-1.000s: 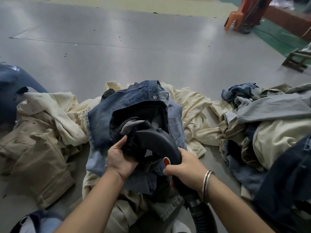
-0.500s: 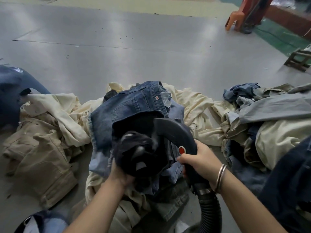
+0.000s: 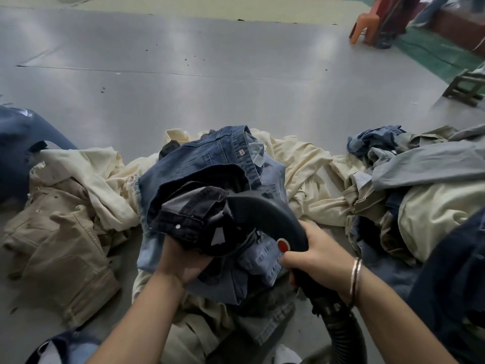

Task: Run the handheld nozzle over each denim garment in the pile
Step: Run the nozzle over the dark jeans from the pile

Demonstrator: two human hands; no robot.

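Note:
A blue denim garment (image 3: pixel 210 164) lies bunched on top of the pile in front of me, its waistband turned open. My left hand (image 3: pixel 183 258) grips a dark fold of that garment (image 3: pixel 189 214) and lifts it. My right hand (image 3: pixel 320 261) holds the black handheld nozzle (image 3: pixel 265 214) by its handle, just behind a red button (image 3: pixel 283 245). The nozzle's mouth is pushed into the dark fabric, so its tip is hidden. A ribbed black hose (image 3: pixel 341 329) runs down from the handle toward me.
Cream and tan garments (image 3: pixel 68 232) spread to the left, and more cream ones (image 3: pixel 309 174) behind. A mixed heap of grey, cream and dark denim (image 3: pixel 425 206) rises on the right. Bare grey floor (image 3: pixel 210 74) stretches ahead; an orange stool (image 3: pixel 367 24) stands far right.
The nozzle swung out to the right, then back left into the dark fabric. My left hand has raised and regripped the fold. My right hand stays on the handle.

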